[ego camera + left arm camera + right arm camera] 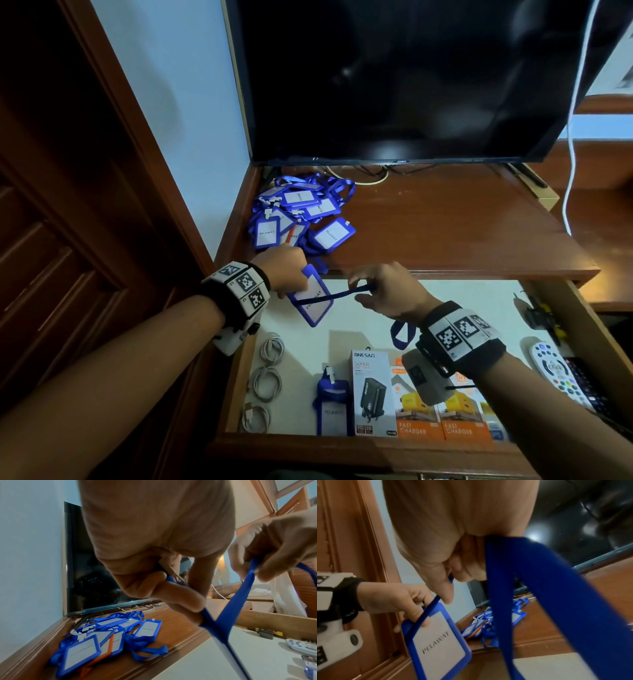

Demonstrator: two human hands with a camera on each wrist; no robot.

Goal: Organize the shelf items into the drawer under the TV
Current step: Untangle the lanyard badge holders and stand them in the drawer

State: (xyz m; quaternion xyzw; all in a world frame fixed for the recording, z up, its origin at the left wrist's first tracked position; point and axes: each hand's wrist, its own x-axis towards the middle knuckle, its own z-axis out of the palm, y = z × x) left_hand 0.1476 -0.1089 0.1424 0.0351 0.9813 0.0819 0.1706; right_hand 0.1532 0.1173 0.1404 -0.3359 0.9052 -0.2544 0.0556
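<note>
My left hand [286,270] grips the top of a blue badge holder [313,303] marked PELAWAT, held above the open drawer [342,329]. My right hand [383,291] pinches its blue lanyard strap [339,295], stretched across the card, and a loop hangs below the wrist [402,334]. In the right wrist view the badge holder [438,641] hangs from the left hand's fingers [412,609] and the strap [539,588] runs past the palm. A pile of blue badge holders [296,219] lies on the shelf under the TV [411,78]. One more blue badge holder [332,407] lies in the drawer.
The drawer holds coiled white cables [265,380], a black and white charger box [373,394], orange charger boxes [442,418] and remote controls [561,373] at the right. A white cable [570,144] hangs right of the TV. A dark wooden door [68,205] stands at the left.
</note>
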